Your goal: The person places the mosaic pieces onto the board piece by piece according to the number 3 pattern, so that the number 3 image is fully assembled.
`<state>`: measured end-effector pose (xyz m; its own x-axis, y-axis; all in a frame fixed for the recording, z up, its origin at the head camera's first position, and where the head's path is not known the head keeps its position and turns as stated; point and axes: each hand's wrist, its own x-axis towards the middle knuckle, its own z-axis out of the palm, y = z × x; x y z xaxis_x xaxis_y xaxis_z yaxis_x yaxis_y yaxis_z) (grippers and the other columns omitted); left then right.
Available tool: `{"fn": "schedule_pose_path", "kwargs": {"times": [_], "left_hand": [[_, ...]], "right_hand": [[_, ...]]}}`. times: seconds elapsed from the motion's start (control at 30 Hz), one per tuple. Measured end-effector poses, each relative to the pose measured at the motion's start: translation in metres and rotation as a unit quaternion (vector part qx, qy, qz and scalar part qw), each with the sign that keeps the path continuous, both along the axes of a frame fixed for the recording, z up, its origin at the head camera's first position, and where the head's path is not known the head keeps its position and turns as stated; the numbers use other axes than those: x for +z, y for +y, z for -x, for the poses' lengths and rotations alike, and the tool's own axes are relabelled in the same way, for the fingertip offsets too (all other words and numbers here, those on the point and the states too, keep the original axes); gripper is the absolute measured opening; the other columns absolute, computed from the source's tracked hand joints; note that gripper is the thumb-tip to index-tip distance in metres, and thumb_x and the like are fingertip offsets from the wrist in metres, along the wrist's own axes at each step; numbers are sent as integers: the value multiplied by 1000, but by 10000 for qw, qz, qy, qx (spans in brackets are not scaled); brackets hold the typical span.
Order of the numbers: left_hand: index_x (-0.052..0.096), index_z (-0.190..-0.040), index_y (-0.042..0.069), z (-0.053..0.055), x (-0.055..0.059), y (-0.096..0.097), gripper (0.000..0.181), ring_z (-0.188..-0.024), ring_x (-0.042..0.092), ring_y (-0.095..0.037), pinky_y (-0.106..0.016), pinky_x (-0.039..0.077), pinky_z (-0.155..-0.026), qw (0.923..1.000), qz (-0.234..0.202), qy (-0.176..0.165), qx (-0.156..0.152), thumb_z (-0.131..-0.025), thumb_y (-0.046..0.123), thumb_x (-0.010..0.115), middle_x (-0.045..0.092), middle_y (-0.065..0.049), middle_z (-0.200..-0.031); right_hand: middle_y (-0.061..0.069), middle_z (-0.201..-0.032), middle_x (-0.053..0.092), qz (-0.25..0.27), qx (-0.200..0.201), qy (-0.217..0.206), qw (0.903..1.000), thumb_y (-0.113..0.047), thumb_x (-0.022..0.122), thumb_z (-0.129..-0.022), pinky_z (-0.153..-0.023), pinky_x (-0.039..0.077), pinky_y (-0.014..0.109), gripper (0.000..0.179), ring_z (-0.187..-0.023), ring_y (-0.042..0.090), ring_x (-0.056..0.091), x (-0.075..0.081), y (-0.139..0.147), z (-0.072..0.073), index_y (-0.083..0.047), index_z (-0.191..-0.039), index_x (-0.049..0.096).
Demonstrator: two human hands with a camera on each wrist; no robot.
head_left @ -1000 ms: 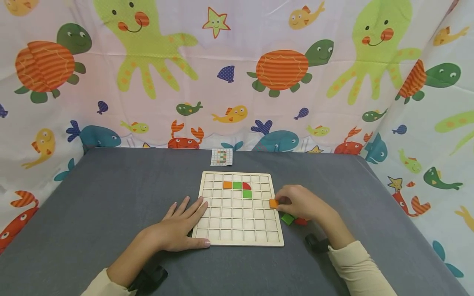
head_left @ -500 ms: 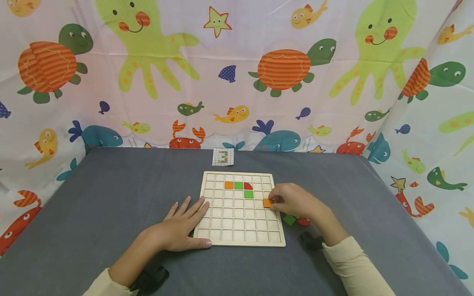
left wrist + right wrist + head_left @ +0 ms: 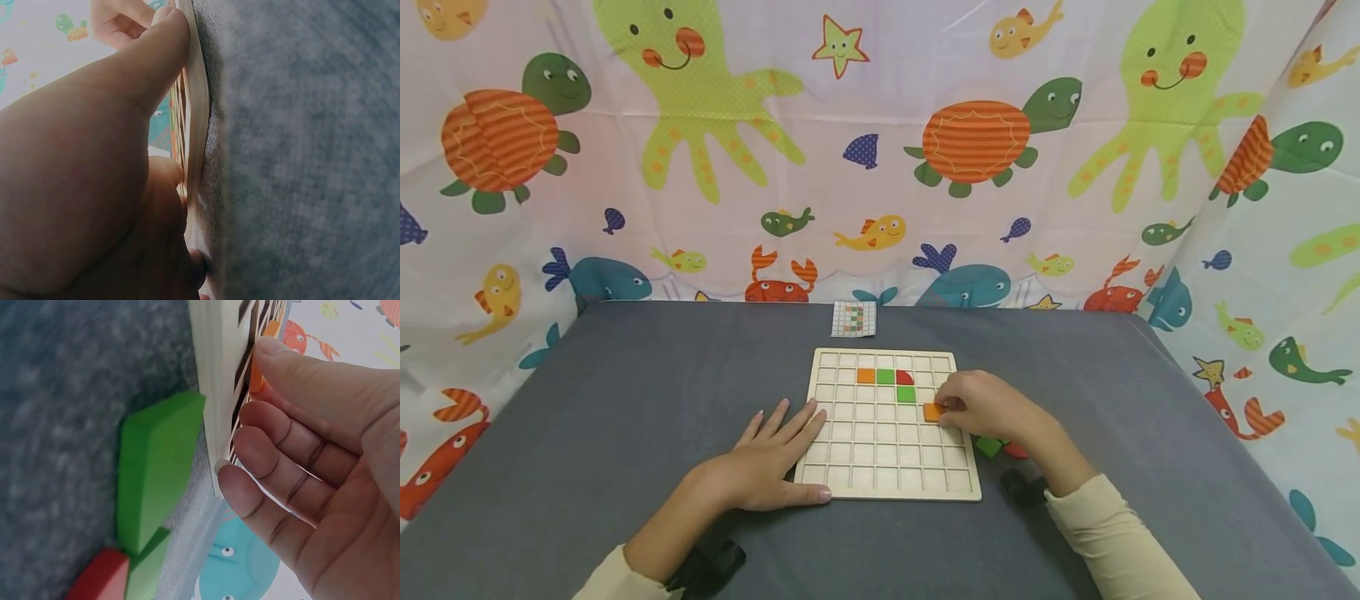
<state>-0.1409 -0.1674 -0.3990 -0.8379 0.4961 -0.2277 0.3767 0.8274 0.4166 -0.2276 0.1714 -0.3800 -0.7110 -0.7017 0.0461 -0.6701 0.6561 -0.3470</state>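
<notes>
A pale wooden grid board (image 3: 887, 479) lies on the grey cloth. Its upper rows hold an orange square tile (image 3: 867, 376), a green square tile (image 3: 886, 377), a red quarter-round tile (image 3: 905, 377) and, below the red one, another green tile (image 3: 906, 394). Between thumb and fingers my right hand (image 3: 988, 408) pinches an orange tile (image 3: 932, 412) over the board's right part; the right wrist view shows that tile (image 3: 257, 375) at the thumb tip. Fingers spread, my left hand (image 3: 760, 467) rests on the board's left edge, its thumb at the near left corner.
Loose green tiles (image 3: 156, 469) and a red tile (image 3: 103, 578) lie on the cloth beside the board's right edge, partly under my right hand. A small printed pattern card (image 3: 853, 319) lies beyond the board. A curtain with sea animals (image 3: 865, 108) hangs behind the table.
My right hand has carried the orange tile leftward, from the board's right edge to farther over the grid. The left hand stays in place on the board.
</notes>
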Motion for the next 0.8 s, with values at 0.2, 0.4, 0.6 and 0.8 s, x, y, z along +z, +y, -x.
{"fn": "schedule_pose_path", "kwargs": {"times": [0.2,0.4,0.6,0.8], "left_hand": [[17,-163,16,0,0,1,106,-151,-2,-40,-65,-2,-114,10000,-16,-18,-14,-85,75,59,8,-5,-168],[16,-163,16,1,-1,0,106,-151,-2,-41,-65,-2,-114,10000,28,-36,-23,-85,74,59,8,-6,-168],[16,-163,17,2,-2,0,106,-151,-2,-40,-65,-2,-115,10000,37,-17,8,-85,76,58,7,-4,-168],[16,-163,16,2,-4,1,107,-151,-3,-40,-65,-2,-114,10000,38,-43,15,-85,75,59,7,-5,-168]], "right_hand": [[1,-68,45,-29,73,74,9999,-13,83,-84,-62,32,28,24,-67,9,41,2,-6,0,-16,-75,61],[0,-71,49,-71,48,47,10000,-12,83,-84,-62,34,29,16,-69,11,45,2,-11,1,-13,-82,67],[-2,-68,44,-178,109,62,9998,-14,83,-85,-59,31,27,21,-65,9,41,2,-18,2,-16,-77,63],[-7,-66,35,-179,183,130,9996,-14,83,-84,-58,27,27,28,-63,8,36,2,-23,2,-17,-72,58]]}}
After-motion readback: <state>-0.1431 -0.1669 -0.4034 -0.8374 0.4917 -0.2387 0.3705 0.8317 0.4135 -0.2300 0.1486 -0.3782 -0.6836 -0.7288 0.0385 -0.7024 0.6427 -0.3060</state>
